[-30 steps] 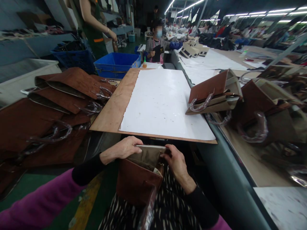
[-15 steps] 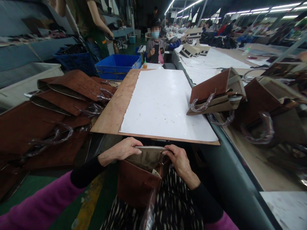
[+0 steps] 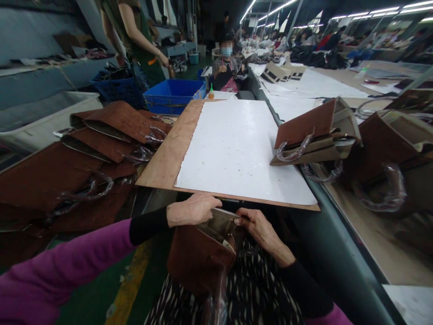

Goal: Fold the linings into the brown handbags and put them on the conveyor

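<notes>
A brown handbag with a tan lining rests on my lap, its mouth facing up. My left hand is closed over the far rim of the bag, left of the middle. At the right end of that same rim, my right hand pinches the edge between thumb and fingers. A plastic-wrapped handle hangs down the bag's near side. Inside the opening, a small pale tag or flap shows near the right; what it is I cannot make out.
Ahead lies a board with a white sheet. Brown bags are piled at left, and another bag sits on the right edge. Beyond are a blue bin, a glue bottle, a seated co-worker and a standing person.
My left hand has slid right along the bag's rim, closer to my right hand. The bag's mouth has narrowed and tilted. The view has shifted slightly left.
</notes>
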Demonstrator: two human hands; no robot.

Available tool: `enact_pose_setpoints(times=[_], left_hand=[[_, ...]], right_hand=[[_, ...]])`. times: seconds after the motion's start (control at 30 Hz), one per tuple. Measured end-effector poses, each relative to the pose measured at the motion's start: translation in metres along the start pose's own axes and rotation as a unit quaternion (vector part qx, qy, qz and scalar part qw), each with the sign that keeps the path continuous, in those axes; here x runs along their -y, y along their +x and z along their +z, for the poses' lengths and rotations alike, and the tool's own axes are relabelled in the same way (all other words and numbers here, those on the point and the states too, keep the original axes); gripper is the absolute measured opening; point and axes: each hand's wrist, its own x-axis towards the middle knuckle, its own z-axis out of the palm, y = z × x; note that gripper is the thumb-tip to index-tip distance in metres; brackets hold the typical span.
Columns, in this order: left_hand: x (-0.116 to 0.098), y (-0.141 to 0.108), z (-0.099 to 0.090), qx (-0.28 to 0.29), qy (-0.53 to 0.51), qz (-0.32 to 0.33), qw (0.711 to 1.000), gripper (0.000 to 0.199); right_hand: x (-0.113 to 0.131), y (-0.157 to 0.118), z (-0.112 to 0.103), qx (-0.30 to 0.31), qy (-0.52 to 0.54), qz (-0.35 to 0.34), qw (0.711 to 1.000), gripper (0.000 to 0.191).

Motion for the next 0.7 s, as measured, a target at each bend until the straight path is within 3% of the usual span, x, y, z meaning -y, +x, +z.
enact_pose_setpoints(times=[0.17,0.43,0.7], left_hand=[[-0.017,0.013,0.007,-0.002,-0.016,0.021,1.000,0.022],[0.001,0.023,0.024,-0.014,-0.156,-0.022,0.987,0.017],[-0.005,0.022,0.018,0.017,-0.204,-0.058,0.977,0.018]], right_hand=[[0.000,0.001,-0.004,0.024,0.036,-0.009,0.999,0.015],[0.001,0.004,-0.003,0.050,0.086,-0.012,0.995,0.014],[-0.001,0.004,-0.003,0.072,0.088,-0.028,0.993,0.016]])
